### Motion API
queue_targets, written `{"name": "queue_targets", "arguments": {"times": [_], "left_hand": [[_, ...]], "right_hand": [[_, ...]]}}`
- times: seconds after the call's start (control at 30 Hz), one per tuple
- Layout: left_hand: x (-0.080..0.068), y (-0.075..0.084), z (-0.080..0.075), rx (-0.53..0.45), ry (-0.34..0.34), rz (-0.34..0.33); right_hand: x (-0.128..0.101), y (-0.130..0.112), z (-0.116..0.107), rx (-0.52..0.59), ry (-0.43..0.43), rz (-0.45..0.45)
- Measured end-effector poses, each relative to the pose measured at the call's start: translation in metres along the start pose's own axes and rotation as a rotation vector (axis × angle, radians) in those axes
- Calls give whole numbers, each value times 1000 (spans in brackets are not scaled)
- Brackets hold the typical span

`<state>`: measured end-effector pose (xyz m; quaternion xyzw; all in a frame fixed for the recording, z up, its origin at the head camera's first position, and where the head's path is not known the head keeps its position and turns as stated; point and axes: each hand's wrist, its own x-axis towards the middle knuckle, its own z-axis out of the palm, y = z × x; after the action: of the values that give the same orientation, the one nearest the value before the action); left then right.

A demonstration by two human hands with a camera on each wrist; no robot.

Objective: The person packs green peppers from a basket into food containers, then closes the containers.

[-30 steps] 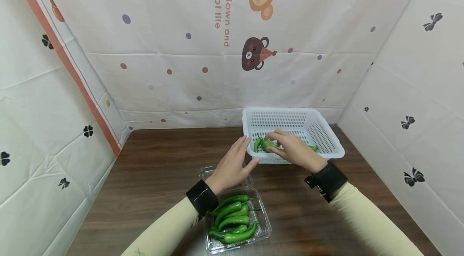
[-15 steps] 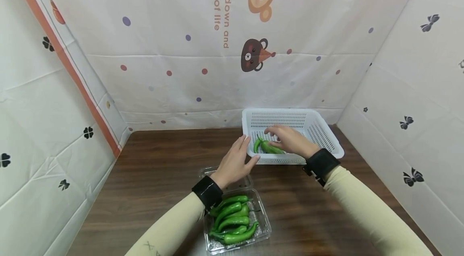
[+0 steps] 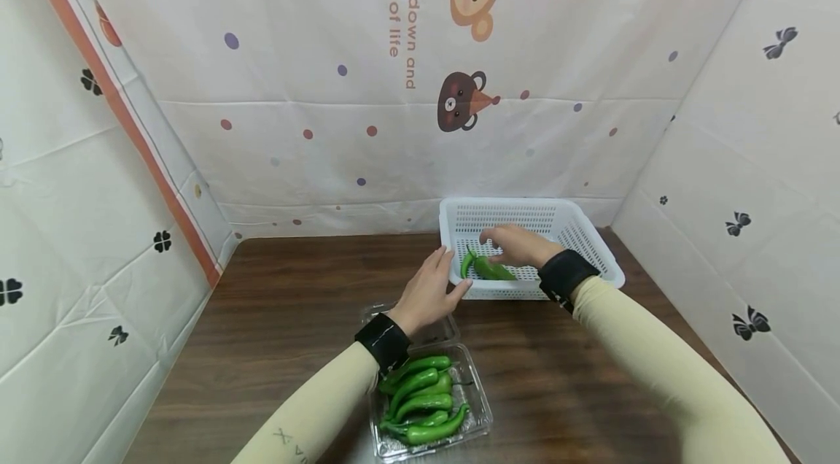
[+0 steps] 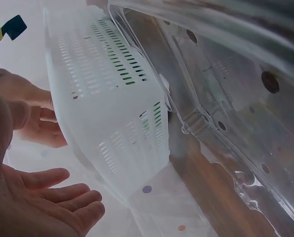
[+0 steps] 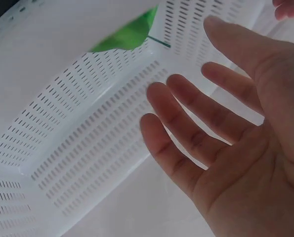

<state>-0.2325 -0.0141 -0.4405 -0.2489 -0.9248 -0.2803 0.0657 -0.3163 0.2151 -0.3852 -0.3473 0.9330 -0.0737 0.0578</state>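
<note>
Meanwhile, the right hand (image 3: 518, 245), fingers apart, hovers over green peppers (image 3: 482, 267) in the white basket (image 3: 593, 252) while the relaxed left hand (image 3: 429, 292) steadies its rim.

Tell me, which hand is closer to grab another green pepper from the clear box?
Probably the left hand. It rests open at the white basket's corner, just above the clear box of green peppers. The right hand is open inside the basket.
</note>
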Motion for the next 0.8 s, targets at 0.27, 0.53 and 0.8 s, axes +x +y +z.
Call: {"name": "queue_targets", "arguments": {"times": [0.27,0.53,0.8], "left_hand": [[5,-2,4,0,-13,-27],[7,-2,5,6,-17,-19],[8,-2,5,14,-25,-34]], "right_hand": [[15,8,-3,-11,-157,95],[27,14,-1,-25,-258,192],[36,21,8,-56,-284,241]]}}
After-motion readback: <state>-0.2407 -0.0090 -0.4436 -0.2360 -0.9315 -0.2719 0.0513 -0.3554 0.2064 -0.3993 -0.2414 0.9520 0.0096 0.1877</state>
